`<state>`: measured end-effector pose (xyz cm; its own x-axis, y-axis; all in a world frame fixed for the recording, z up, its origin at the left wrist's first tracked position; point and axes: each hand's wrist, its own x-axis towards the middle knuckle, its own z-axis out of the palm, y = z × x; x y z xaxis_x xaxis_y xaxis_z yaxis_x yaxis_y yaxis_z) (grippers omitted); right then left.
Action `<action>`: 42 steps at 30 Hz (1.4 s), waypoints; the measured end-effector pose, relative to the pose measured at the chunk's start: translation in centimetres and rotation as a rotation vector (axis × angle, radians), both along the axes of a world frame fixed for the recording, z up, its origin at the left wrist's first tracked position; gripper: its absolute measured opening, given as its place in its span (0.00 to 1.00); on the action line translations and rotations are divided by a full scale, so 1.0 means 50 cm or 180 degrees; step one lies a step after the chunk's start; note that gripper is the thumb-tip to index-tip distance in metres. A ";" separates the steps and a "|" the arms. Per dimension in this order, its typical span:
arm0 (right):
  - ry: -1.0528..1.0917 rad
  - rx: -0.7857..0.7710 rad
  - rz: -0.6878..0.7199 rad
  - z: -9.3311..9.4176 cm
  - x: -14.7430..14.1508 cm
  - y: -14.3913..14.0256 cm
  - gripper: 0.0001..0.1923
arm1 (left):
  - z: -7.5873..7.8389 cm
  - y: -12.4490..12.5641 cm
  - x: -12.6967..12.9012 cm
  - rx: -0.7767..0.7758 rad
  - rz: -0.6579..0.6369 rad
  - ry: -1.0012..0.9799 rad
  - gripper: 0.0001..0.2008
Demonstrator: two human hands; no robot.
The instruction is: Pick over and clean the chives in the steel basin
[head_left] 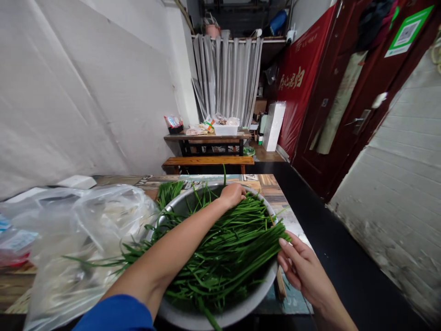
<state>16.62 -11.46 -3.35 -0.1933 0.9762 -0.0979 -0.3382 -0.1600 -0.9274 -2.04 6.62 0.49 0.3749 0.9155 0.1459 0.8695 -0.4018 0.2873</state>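
A heap of long green chives (227,248) fills a wide metal basin (241,305) at the near end of a wooden table (272,188), the flat, strap-like leaves running mostly from lower left to upper right, their cut ends bunched toward the basin's right rim. The left hand (232,194) reaches across the pile to its far side, fingers curled down into the leaves at the far rim. The right hand (303,269) sits at the right rim, its fingers held close together with the tips against the chive ends; whether it pinches any stalk cannot be told. Loose leaves spill over the basin's left edge onto a crumpled clear plastic bag (86,239), which crowds that side. To the right the table ends just past the basin, giving onto a dark open floor (344,257) and a red door (347,105). Beyond stand a wooden bench (208,161) and a second table (206,136) before grey curtains (227,73)
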 end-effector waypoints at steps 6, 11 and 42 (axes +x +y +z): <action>-0.0045 0.0109 -0.0030 0.015 -0.004 -0.004 0.13 | 0.046 -0.041 -0.013 0.0384 0.0033 -0.0680 0.12; -0.0106 0.0306 -0.0139 0.048 -0.014 0.000 0.14 | 0.170 -0.132 -0.004 0.0475 -0.0634 -0.2334 0.14; -0.0051 0.0462 0.0056 0.049 -0.016 0.007 0.16 | 0.076 -0.222 0.048 -0.1568 0.0097 -0.3333 0.13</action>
